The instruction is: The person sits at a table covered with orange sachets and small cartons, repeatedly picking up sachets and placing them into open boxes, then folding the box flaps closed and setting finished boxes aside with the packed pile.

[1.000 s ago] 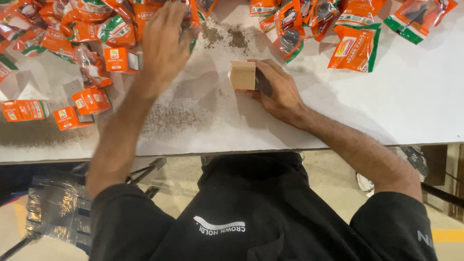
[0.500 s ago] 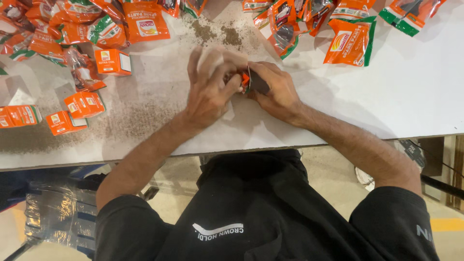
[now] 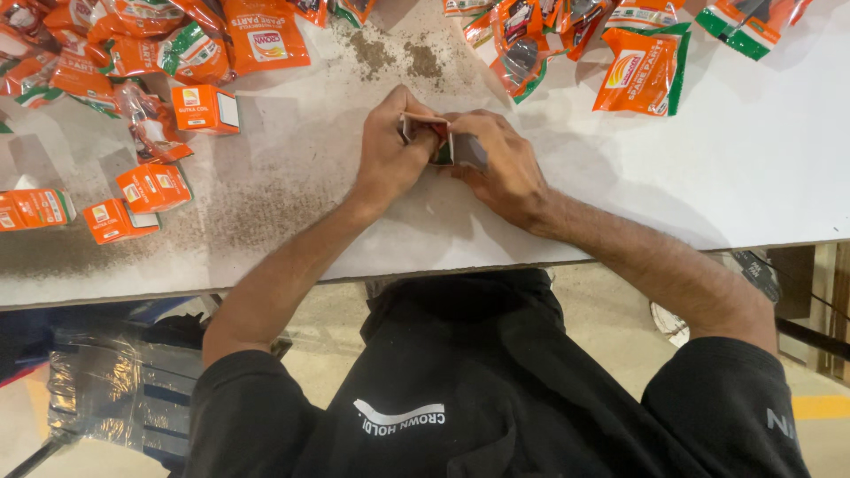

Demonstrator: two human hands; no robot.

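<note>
Head view: both hands are working together on a small box (image 3: 431,134) near the middle of the white surface (image 3: 761,168). The left hand (image 3: 390,150) and right hand (image 3: 498,164) fingers are closing around it, flap half folded. Finished orange boxes (image 3: 152,187) are lying toward the left edge, pouches (image 3: 645,78) along the far edge. A second ago the left hand was reaching toward the far pouches; now it is meeting the right.

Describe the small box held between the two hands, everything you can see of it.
The small box looks like thin cardboard, mostly hidden by the fingers. A pale tan flap shows along its top edge, with a bit of orange and green print and a grey panel below. It sits just above the white table, near the middle. The left hand grips its left side, thumb and fingers around the flap; the right hand covers its right side. Whether it is open or closed cannot be told.
</note>
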